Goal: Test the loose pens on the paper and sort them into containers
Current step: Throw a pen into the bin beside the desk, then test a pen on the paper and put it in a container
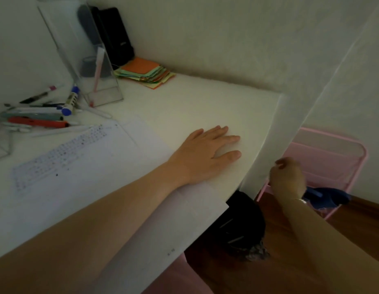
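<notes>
Loose pens [36, 115] are lying in a heap at the far left of the white desk [195, 102], just beyond the sheet of paper [89, 166]. I am counting roughly eight to ten of them, overlapping too much for a firm number: an orange-red one, a grey-green one, several white ones, a black one, and a fat marker with blue caps. The paper is carrying a printed grid of small marks, too blurred for me to read. One tall clear container [93, 66] is standing behind the pens with a pink pen inside; a second clear container [1, 143] is showing partly at the left edge. One stack of coloured note squares [145, 73] is sitting by the wall. My left hand [207, 151] is resting flat on the desk, fingers straight, gripping nothing. My right hand [287, 177] is hanging off the desk's right edge with fingers curled; I cannot tell whether it is holding anything.
</notes>
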{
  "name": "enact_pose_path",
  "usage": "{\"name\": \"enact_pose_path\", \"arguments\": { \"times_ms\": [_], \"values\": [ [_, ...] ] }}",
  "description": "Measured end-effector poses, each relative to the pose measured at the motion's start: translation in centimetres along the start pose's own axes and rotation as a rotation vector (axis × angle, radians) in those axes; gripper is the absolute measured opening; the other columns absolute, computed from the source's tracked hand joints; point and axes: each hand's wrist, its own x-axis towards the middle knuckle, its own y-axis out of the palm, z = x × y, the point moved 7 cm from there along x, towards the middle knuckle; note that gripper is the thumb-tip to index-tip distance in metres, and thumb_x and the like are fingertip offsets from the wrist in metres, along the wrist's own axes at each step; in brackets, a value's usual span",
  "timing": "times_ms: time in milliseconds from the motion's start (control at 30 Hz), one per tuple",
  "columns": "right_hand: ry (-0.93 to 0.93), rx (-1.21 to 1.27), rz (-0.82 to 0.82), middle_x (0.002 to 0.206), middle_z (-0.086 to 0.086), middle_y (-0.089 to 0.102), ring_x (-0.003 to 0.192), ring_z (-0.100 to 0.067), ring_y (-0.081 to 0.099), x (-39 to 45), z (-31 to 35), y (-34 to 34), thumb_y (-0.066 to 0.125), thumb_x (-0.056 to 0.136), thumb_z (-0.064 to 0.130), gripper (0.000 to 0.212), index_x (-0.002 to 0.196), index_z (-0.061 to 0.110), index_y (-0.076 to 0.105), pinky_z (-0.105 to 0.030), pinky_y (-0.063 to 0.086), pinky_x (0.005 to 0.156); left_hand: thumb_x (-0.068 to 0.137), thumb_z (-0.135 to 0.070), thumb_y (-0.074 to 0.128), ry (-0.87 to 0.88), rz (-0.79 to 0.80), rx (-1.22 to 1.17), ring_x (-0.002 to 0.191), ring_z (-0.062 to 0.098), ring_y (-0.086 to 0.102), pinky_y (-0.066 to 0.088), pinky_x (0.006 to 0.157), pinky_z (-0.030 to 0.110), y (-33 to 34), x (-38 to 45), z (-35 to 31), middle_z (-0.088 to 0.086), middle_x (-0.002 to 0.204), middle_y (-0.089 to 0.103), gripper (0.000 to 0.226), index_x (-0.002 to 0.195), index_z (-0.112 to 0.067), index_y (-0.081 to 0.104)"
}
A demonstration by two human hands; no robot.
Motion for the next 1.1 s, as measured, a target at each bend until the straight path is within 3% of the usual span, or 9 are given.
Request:
{"name": "enact_pose_path", "arguments": {
  "times_ms": [67,133,233,300,467,600,733,900,1100],
  "values": [
    [-0.103,0.269,-0.284,0.104,-0.006,0.052,0.080,-0.020,0.053,0.5,4.5,-5.4,0.046,0.080,0.000,0.022,0.092,0.016,0.056,-0.035,0.045,0.076,0.096,-0.041,0.045,-0.037,-0.064,-0.399,0.135,-0.001,0.030,0.017,0.113,0.023,-1.2,-0.1,0.2,-0.009,0.144,0.043,0.038,0.132,-0.031,0.051],
    [-0.286,0.516,-0.446,0.091,0.005,0.043,0.068,-0.001,0.043,-0.5,11.0,-10.5,0.042,0.070,-0.002,0.032,0.077,0.030,0.044,-0.016,0.040,0.069,0.095,-0.024,0.051,-0.092,-0.195,-0.803,0.119,0.002,0.051,0.035,0.104,0.018,-3.1,-0.5,0.9,-0.004,0.124,0.062,0.027,0.118,-0.017,0.064],
    [-0.595,0.679,-0.426,0.086,-0.003,0.049,0.062,0.004,0.045,-4.5,21.3,-14.6,0.040,0.061,0.002,0.033,0.071,0.034,0.041,-0.010,0.035,0.064,0.093,-0.008,0.050,-0.248,-0.414,-1.361,0.104,0.019,0.065,0.049,0.095,0.029,-5.2,-1.4,3.2,0.008,0.101,0.071,0.017,0.100,-0.008,0.065],
    [-0.813,0.639,-0.320,0.083,-0.004,0.051,0.061,0.005,0.046,-8.4,27.8,-14.5,0.044,0.060,0.000,0.027,0.072,0.023,0.053,-0.006,0.032,0.063,0.092,-0.002,0.049,-0.303,-0.585,-1.501,0.093,0.019,0.068,0.054,0.086,0.029,-7.3,-2.4,4.9,0.007,0.089,0.071,0.017,0.092,-0.010,0.064],
    [-1.126,0.358,0.103,0.081,0.003,0.051,0.071,-0.009,0.047,-17.1,38.7,-6.3,0.053,0.074,0.001,0.018,0.078,0.015,0.065,-0.015,0.035,0.062,0.091,-0.002,0.050,-0.388,-0.737,-0.889,0.057,0.002,0.060,0.046,0.054,0.015,-13.4,-8.5,9.3,-0.001,0.068,0.066,0.020,0.079,-0.012,0.062],
    [-1.268,0.070,0.420,0.102,-0.006,0.063,0.097,-0.021,0.058,-22.7,42.5,3.8,0.050,0.081,0.004,0.024,0.096,0.013,0.066,-0.030,0.046,0.087,0.090,-0.020,0.050,-0.599,-0.618,-0.024,0.069,0.011,0.061,0.048,0.069,0.026,-15.4,-16.3,14.2,-0.007,0.077,0.066,0.013,0.085,-0.025,0.061],
    [-1.227,-0.271,0.618,0.116,-0.014,0.056,0.102,-0.032,0.057,-26.1,42.8,11.8,0.048,0.087,0.006,0.027,0.113,0.007,0.055,-0.038,0.049,0.087,0.091,-0.030,0.048,-0.719,-0.494,0.232,0.073,0.018,0.061,0.051,0.070,0.033,-14.8,-21.9,17.8,-0.004,0.077,0.065,0.016,0.099,-0.028,0.061],
    [-1.344,-0.493,0.452,0.129,-0.016,0.042,0.111,-0.033,0.050,-28.3,43.3,15.6,0.045,0.089,0.003,0.031,0.119,0.006,0.052,-0.036,0.044,0.084,0.090,-0.030,0.046,-0.648,-0.589,0.260,0.064,0.019,0.060,0.049,0.061,0.033,-14.5,-23.7,18.9,-0.003,0.066,0.061,0.015,0.097,-0.026,0.059],
    [-1.414,-0.595,0.320,0.125,-0.013,0.046,0.115,-0.030,0.046,-29.0,43.8,16.5,0.048,0.089,0.012,0.029,0.118,0.010,0.054,-0.036,0.038,0.090,0.085,-0.040,0.025,-0.591,-0.631,0.373,0.051,0.017,0.057,0.047,0.048,0.030,-14.2,-23.5,19.2,-0.001,0.060,0.063,0.041,0.087,-0.024,0.063]
  ]
}}
